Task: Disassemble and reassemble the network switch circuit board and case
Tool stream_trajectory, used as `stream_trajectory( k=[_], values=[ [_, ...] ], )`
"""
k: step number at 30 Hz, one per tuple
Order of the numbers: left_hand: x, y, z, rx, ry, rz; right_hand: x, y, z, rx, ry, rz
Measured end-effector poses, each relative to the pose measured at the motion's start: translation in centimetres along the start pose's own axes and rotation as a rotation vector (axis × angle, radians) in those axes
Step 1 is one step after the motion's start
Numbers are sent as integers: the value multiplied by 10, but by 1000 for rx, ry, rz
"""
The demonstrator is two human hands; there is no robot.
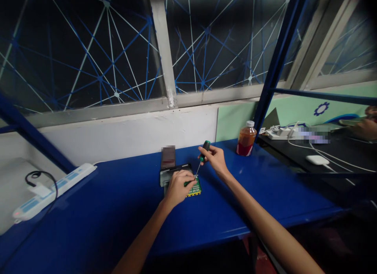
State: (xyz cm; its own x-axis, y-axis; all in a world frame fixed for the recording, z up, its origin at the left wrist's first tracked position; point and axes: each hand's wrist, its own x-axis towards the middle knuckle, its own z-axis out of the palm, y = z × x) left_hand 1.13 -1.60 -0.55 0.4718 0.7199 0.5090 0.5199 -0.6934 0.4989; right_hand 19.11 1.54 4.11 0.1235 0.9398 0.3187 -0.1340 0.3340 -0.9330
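Note:
My right hand [216, 160] grips a screwdriver [206, 146] by its black and green handle. Its thin metal shaft slants down to the left, and the tip meets the fingers of my left hand [179, 184]. Those fingers are closed in a pinch around the tip; whatever else is between them is too small and covered to make out. Beneath and beside my left hand lies an opened dark case [166, 176] with a green tray of bits [194, 189], edged in yellow along the front. My left hand hides part of both.
A dark flat object [168, 158] lies behind the case. To the right stands a bottle with red-orange liquid [246, 139]. A white power strip [55, 190] lies at left on the blue table [118, 211]. Another person's hand [365, 126] is at the far right, above a black table with cables.

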Motion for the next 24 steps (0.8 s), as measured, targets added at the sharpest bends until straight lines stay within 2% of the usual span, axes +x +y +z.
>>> stream_trajectory(
  k=[24],
  values=[
    [3,6,-6,-22,27,-15,-10,-9,7,-47,4,-138]
  ],
)
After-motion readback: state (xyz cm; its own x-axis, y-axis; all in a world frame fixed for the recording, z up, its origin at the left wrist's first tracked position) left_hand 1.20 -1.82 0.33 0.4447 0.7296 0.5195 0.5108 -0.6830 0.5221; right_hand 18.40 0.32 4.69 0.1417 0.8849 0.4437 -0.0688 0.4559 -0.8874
